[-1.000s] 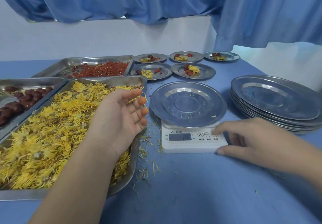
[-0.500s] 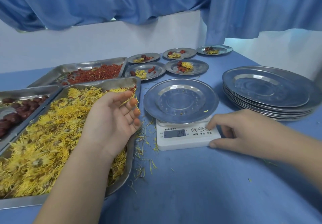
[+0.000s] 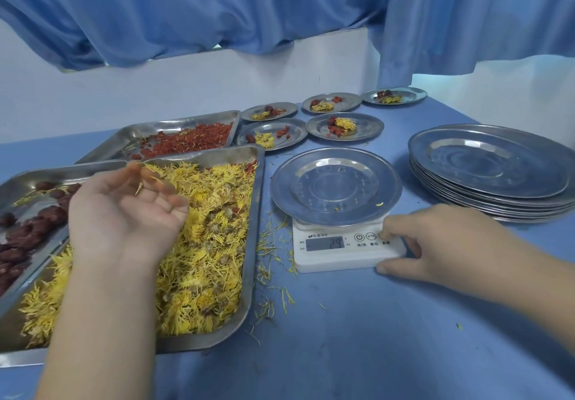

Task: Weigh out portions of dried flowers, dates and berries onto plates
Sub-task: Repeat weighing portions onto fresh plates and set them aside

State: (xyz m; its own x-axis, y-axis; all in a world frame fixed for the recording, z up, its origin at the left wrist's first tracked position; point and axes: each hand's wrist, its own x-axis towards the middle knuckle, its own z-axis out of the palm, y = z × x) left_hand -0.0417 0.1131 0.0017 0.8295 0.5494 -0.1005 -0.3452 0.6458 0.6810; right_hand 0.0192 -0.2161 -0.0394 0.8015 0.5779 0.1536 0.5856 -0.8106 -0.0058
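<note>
A steel tray (image 3: pixel 253 213) of yellow dried flowers (image 3: pixel 211 244) lies at the left. My left hand (image 3: pixel 124 213) hovers over it with the palm turned up and its blurred fingers loosely curled, a few petals at the fingertips. To the right of the tray a white scale (image 3: pixel 342 253) shows 29 and carries a plate (image 3: pixel 280 188) with only a few stray petals on it. My right hand (image 3: pixel 441 244) has its index finger on the scale's rightmost button and its thumb at the front right corner. A tray of red berries (image 3: pixel 186 141) and a tray of dark dates (image 3: pixel 25 231) stand beside the flowers.
Several small plates (image 3: pixel 343 126) with flowers, dates and berries sit at the back of the blue table. A stack of bare plates (image 3: pixel 491 166) stands at the right. Loose petals (image 3: pixel 270 262) litter the cloth between tray and scale. Blue curtains hang behind.
My left hand has drawn back from the tray's right edge toward the left and turned palm up. My right hand stays at the scale's buttons.
</note>
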